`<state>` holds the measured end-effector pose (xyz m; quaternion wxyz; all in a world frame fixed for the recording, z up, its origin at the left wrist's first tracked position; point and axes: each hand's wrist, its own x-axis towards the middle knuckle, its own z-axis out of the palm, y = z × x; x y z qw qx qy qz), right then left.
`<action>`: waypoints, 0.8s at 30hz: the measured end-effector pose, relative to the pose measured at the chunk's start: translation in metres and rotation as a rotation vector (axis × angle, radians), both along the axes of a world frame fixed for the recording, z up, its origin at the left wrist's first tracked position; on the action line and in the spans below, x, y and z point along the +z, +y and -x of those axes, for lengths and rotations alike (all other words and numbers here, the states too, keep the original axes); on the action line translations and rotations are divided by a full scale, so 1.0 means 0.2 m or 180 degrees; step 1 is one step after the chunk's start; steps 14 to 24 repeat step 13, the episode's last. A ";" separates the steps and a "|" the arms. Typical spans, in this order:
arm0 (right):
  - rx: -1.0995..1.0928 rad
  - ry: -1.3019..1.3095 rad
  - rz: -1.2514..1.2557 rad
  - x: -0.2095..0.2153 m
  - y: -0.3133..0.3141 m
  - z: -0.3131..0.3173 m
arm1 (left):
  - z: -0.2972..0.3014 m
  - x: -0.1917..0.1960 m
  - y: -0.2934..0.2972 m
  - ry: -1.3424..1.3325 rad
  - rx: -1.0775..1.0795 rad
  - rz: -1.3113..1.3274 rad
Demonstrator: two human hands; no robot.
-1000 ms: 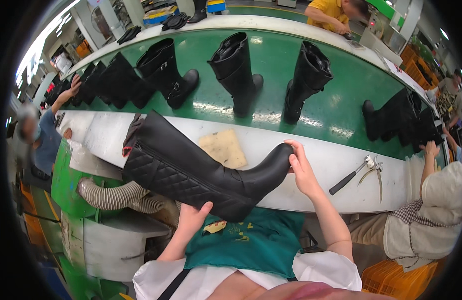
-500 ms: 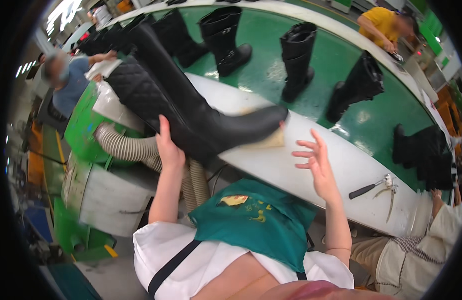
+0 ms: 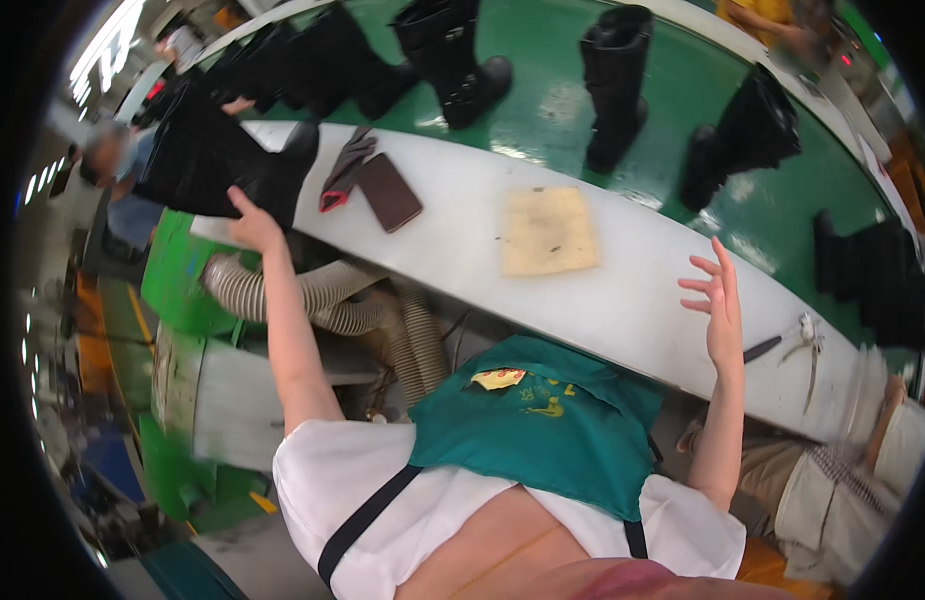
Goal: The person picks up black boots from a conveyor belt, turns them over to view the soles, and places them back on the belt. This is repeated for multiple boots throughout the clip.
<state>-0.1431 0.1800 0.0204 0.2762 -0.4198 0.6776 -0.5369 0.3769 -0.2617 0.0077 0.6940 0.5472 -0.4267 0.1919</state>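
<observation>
At the left, my left hand (image 3: 255,225) is closed on a tall black boot (image 3: 208,165), its thumb up against the shaft. The boot is held over the left end of the white bench (image 3: 448,215), foot toward the right, and the fingers behind it are partly hidden. My right hand (image 3: 721,305) is raised over the right part of the bench with its fingers apart and nothing in them. Between my hands a yellowish square pad (image 3: 550,232) lies on the bench. A dark maroon flat rectangular slab (image 3: 389,193) and a grey glove (image 3: 351,165) with a red edge lie left of it.
Several black boots (image 3: 453,65) stand on the green surface (image 3: 543,95) beyond the bench. A black-handled tool (image 3: 763,349) lies at the bench's right. Ribbed hoses (image 3: 328,295) and green machinery (image 3: 178,262) are at the left. Other people (image 3: 133,210) work around.
My left hand has carried the boot left, off the middle of the bench, uncovering the pad, slab and glove. My right hand has shifted right, still open. The view has shifted too.
</observation>
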 end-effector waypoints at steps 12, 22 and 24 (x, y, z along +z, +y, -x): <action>-0.1698 0.0811 0.0332 -0.10 -0.43 0.65 | 0.13 -0.01 0.01 0.0980 -0.1319 -0.1311; -0.1321 0.1315 0.0744 -0.14 -0.53 0.69 | 0.11 0.00 0.03 0.0858 -0.1349 -0.1337; -0.1321 0.1315 0.0744 -0.14 -0.53 0.69 | 0.11 0.00 0.03 0.0858 -0.1349 -0.1337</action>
